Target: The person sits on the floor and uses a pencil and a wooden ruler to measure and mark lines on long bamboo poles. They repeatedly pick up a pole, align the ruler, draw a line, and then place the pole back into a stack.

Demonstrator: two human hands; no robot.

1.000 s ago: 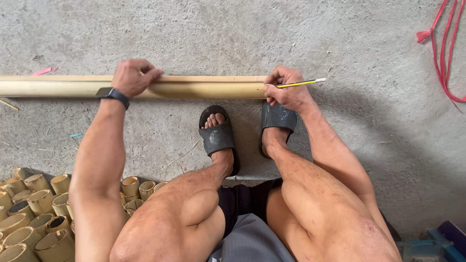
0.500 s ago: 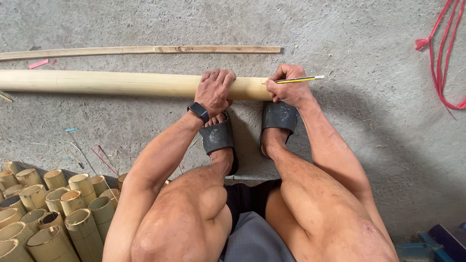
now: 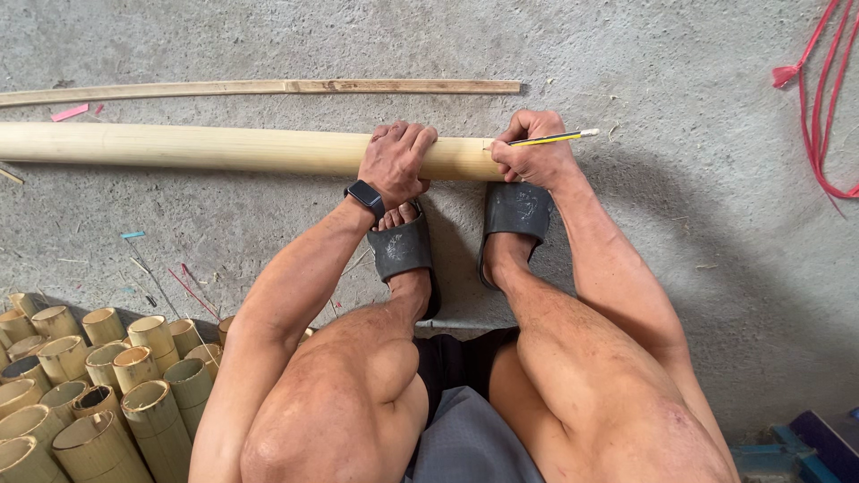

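A long pale bamboo pole (image 3: 206, 148) lies across the concrete floor in front of my feet. My left hand (image 3: 396, 162) is clamped over the top of the pole near its right end, a black watch on the wrist. My right hand (image 3: 532, 154) rests on the very end of the pole and holds a yellow pencil (image 3: 557, 138), its tip touching the bamboo. Both feet in black sandals (image 3: 404, 252) sit just below the pole.
A thin bamboo strip (image 3: 259, 88) lies beyond the pole. Several short cut bamboo tubes (image 3: 98, 385) stand bundled at the lower left. Red cord (image 3: 823, 107) trails at the upper right. A blue object (image 3: 805, 443) sits at the lower right corner.
My left hand slid right along the pole from its middle to close beside my right hand. The view tilted so the thin strip now shows.
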